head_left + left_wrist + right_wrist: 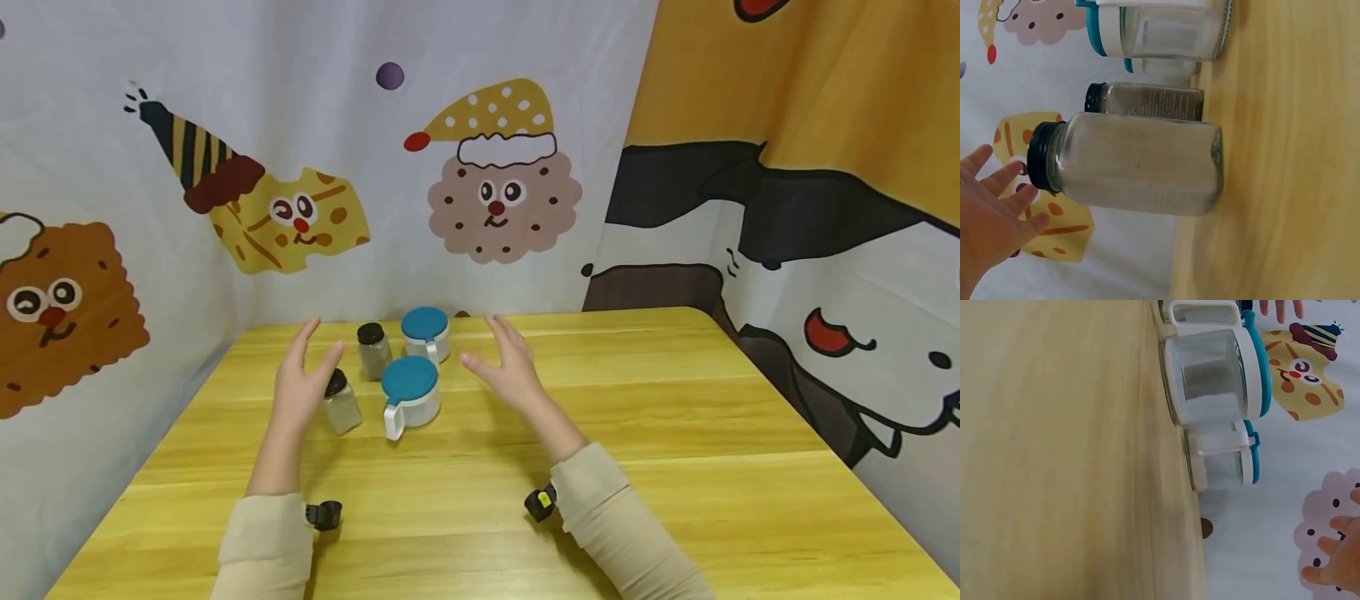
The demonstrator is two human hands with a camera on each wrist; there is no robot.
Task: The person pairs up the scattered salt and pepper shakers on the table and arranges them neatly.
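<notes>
Two glass jars with black lids, a near one (342,407) and a far one (374,353), stand beside two round glass containers with blue lids, a near one (411,395) and a far one (425,333). My left hand (297,387) is raised left of the near black-lidded jar, fingers spread, holding nothing. In the left wrist view that jar (1138,164) stands upright, filled with something pale, the hand (991,215) by its lid. My right hand (513,368) hovers right of the blue-lidded containers, thumb and fingers apart, empty. The right wrist view shows its fingers (1329,553) away from the containers.
The wooden table (480,517) reaches back to a white curtain (315,50) printed with cartoon figures, with an orange and black print on the right. A small black camera sits at each wrist, the left one (324,516) and the right one (541,503).
</notes>
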